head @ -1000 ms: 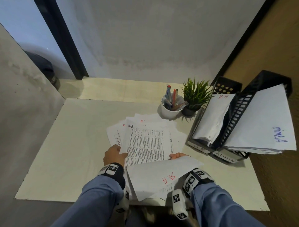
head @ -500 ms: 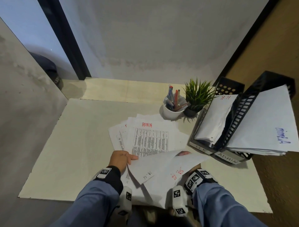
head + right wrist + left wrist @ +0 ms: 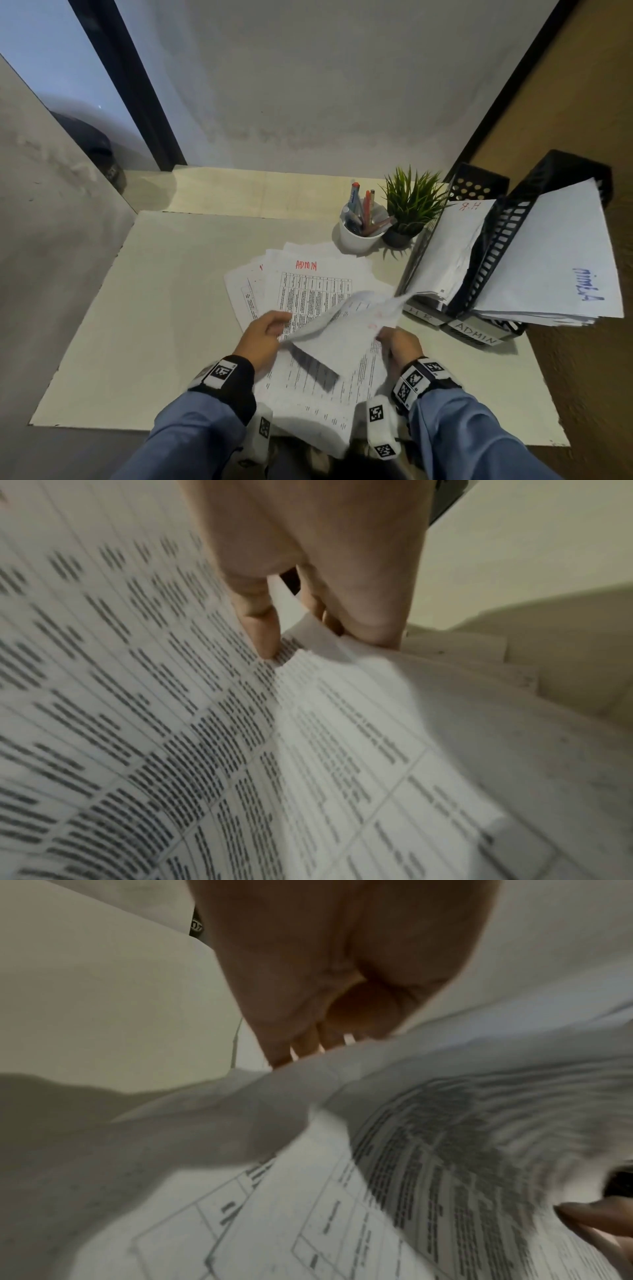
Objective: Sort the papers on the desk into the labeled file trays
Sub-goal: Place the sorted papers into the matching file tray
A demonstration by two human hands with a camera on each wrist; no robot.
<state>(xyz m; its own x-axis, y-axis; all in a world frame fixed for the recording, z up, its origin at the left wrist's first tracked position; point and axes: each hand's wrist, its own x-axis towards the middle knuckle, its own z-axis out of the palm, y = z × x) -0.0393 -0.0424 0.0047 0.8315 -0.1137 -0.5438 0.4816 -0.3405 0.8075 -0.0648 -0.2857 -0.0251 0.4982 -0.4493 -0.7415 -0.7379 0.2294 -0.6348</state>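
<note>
A fanned pile of printed papers (image 3: pixel 308 284) lies mid-desk, and its top sheet is marked ADMIN in red. In front of it, curled, motion-blurred loose sheets (image 3: pixel 346 332) are lifted between my hands, with more printed pages hanging below them. My left hand (image 3: pixel 270 330) grips their left edge, and its fingertips (image 3: pixel 301 1047) are hidden behind the paper. My right hand (image 3: pixel 394 342) pinches the right edge, thumb (image 3: pixel 260 620) on the printed side. The black HR tray (image 3: pixel 421 313) and ADMIN tray (image 3: pixel 476 334) stand at the right, each holding papers.
A white cup of pens (image 3: pixel 361 229) and a small potted plant (image 3: pixel 409 209) stand behind the pile, beside the HR tray. The desk (image 3: pixel 164 308) ends at walls on the left and back. Its front edge is under my forearms.
My left hand lifted the H.R sheet off the pile and flipped it over to the sheet in my right hand. The ADMIN sheet is now uncovered. Both hands have risen and moved slightly right.
</note>
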